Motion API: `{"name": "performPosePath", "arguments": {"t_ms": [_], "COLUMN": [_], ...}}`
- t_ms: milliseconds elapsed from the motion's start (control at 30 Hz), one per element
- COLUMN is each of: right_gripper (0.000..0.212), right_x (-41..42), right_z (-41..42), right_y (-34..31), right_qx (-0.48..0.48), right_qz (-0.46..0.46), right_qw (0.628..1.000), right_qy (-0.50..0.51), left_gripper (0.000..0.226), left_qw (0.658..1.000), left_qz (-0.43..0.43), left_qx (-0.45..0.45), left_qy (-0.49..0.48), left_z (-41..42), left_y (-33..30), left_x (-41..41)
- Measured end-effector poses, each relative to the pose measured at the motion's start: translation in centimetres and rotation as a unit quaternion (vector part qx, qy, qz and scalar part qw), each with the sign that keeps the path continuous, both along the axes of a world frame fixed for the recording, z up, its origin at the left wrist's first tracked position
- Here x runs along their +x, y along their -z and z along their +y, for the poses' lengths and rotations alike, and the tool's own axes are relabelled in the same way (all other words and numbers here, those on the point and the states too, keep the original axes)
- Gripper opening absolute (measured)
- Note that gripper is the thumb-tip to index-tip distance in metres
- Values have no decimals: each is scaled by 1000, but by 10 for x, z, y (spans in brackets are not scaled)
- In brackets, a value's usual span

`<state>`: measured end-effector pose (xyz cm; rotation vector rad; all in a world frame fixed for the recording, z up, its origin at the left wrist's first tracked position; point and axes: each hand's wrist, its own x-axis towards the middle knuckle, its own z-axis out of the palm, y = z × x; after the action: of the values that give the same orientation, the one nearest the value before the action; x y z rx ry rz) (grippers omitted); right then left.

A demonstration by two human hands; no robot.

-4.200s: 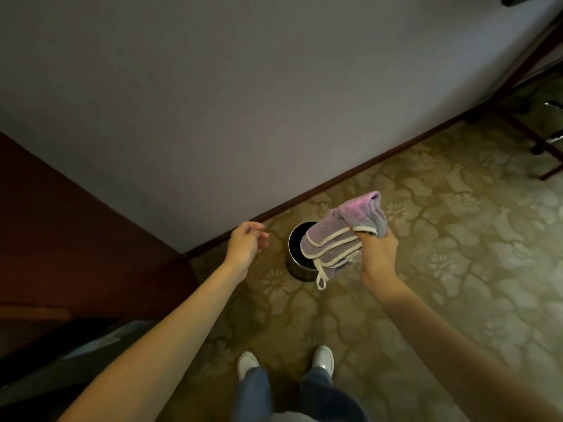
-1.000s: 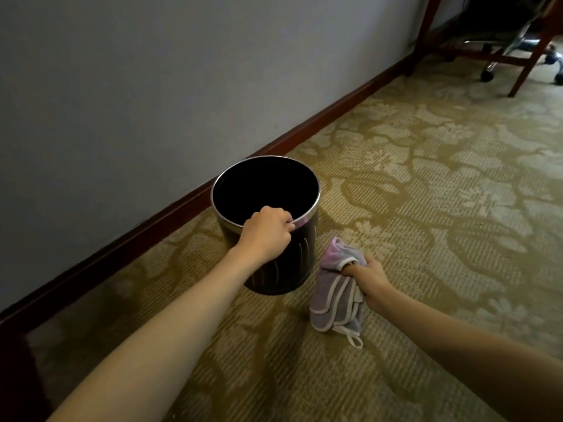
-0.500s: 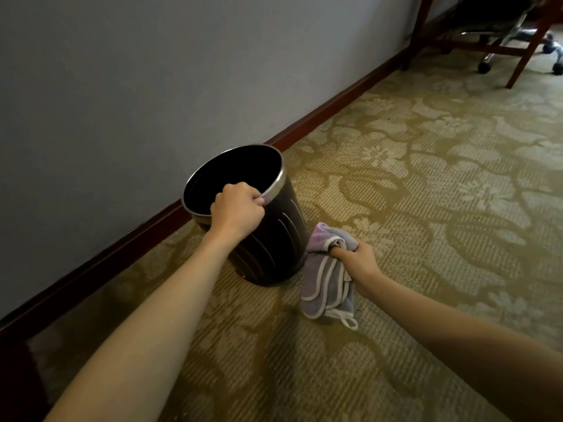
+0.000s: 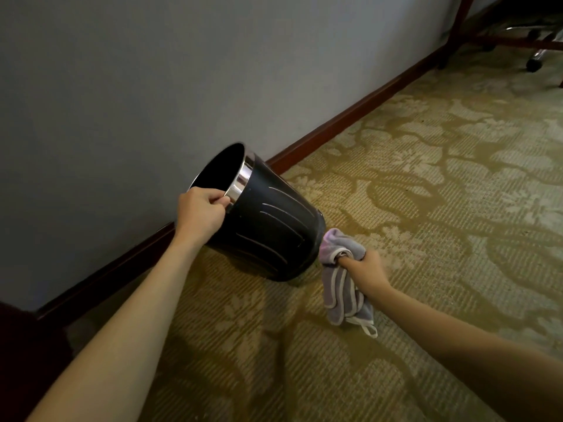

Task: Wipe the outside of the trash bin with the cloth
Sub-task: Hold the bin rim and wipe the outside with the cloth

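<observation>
Trash bin (image 4: pixel 268 229), tilted toward the wall (image 4: pixel 152 86), base edge on the carpet (image 4: pixel 426 208). Left hand (image 4: pixel 201 213) pinches its chrome rim; right hand (image 4: pixel 365 269) clutches the bunched cloth (image 4: pixel 341 278) beside the bin's base. Risk: wiping pressure could slide the base, twisting the rim free.

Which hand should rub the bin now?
The right hand. It already grips the cloth, bunched right beside the trash bin near its base. The left hand is busy gripping the rim, holding the bin tilted toward the wall.
</observation>
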<state>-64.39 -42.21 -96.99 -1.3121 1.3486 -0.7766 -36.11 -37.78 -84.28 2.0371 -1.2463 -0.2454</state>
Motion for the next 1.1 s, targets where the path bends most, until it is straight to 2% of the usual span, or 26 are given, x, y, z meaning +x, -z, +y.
{"name": "performPosePath", "arguments": {"t_ms": [67,200,367,467,633,700,800,900,967,1100], "right_gripper": [21,15,40,46,28,24,26,42,52,70], "right_x": [12,42,73,82,89,95,109,118,114,90], "right_z": [-4,-12,-12,-8,-8,-5,-3,-3,-8,-19], "right_y": [1,-3,-6,-6,-18,-27,-45,-56,-54,-28], "right_qx": [-25,-81,-102,-116,-137,-174,-289,-423,-461,-433], "right_qz": [18,86,165,197,167,151,111,98,136,292], "right_qw": [999,993,980,972,976,972,945,887,854,808], "right_qy": [-16,-14,-45,-47,-39,-46,-107,-161,-196,-272], "left_gripper": [15,24,26,27,27,28,27,26,25,18], "left_qw": [1000,996,994,994,993,995,996,998,999,999], "left_qz": [21,90,105,113,115,103,86,60,42,15], "left_qx": [6,21,11,7,-1,0,-9,-25,-34,-36], "left_qy": [-1,-7,4,3,-9,-6,4,2,2,9], "left_z": [4,13,26,28,27,25,19,11,7,0], "left_y": [1,0,5,6,6,6,5,5,5,8], "left_x": [3,7,12,15,18,18,16,14,14,16]}}
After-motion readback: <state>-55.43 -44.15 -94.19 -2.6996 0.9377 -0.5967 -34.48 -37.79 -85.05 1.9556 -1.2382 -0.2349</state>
